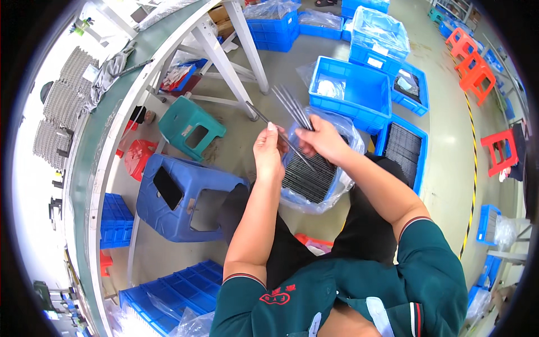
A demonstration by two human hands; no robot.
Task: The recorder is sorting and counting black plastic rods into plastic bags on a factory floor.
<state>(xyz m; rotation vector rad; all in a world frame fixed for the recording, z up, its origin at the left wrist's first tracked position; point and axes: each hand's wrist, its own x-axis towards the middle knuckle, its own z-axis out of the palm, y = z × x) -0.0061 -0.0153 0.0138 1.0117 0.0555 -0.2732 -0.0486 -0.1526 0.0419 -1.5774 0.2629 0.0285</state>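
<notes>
In the head view, the left hand [269,150] pinches 1 dark rod [297,153] between thumb and fingers, holding it slantwise above the lined bin. The right hand [323,137] is closed around a fanned bundle of grey rods [291,104], whose upper ends spread apart beyond the fist. Many more dark rods [309,178] lie side by side in the lined bin [306,207], between the person's knees.

As a judgement, the work looks partway along: 1 rod is singled out, a small bundle is gathered, and a large share lies in the bin. A blue crate [423,160] just beside the right knee is also well stocked with dark, slender pieces [402,146], but whether those are finished or waiting cannot be told. The larger blue crate [359,115] beyond the bin shows only a clear bag [330,89] inside.

The right-hand fingers are largely hidden by the back of the hand, and the bundle's rods overlap too much for a sure count. Part of the bin's contents lies behind the hands and liner, so its depth is unclear. The stocked crate is partly covered by the right leg.
</notes>
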